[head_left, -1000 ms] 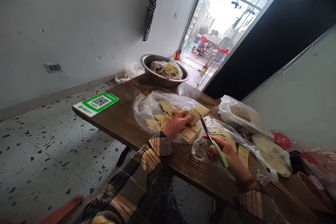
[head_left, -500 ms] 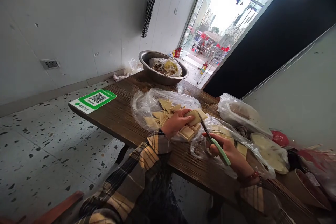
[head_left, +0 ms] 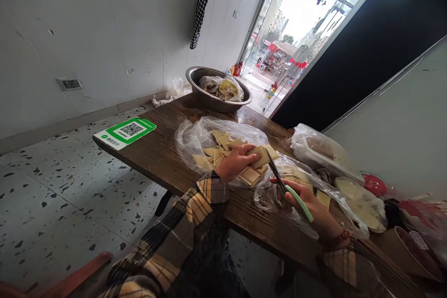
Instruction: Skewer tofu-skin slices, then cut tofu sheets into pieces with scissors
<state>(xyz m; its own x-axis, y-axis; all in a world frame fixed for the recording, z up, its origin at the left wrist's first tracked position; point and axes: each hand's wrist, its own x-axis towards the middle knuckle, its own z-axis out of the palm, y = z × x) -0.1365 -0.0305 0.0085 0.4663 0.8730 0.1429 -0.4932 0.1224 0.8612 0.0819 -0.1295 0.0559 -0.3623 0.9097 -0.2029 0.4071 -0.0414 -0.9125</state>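
Note:
My left hand [head_left: 239, 164] pinches a pale yellow square slice of dried tofu [head_left: 259, 156] between thumb and fingers. In my right hand [head_left: 312, 205] is a pair of scissors [head_left: 298, 201] with light green handles, its dark blades at the slice's right side. Whether the blades are touching the slice is hard to tell. Cut triangles of the same tofu [head_left: 217, 152] lie heaped on a clear plastic bag [head_left: 186, 142] left of my left hand. Several uncut square slices [head_left: 250, 177] lie just below that hand. More slices [head_left: 295, 173] sit in another plastic bag behind my right hand.
A metal basin [head_left: 195, 89] holding bagged skewers stands at the table's far end. A green QR-code card [head_left: 125, 131] lies at the left corner. Along the right are a bagged tray [head_left: 324, 153], a red round object [head_left: 374, 185], a bowl [head_left: 401, 247] and thin sticks [head_left: 379, 256].
My right hand has shifted slightly right and down with the scissors, whose handles look farther apart. My left hand still holds the tofu slice in nearly the same place.

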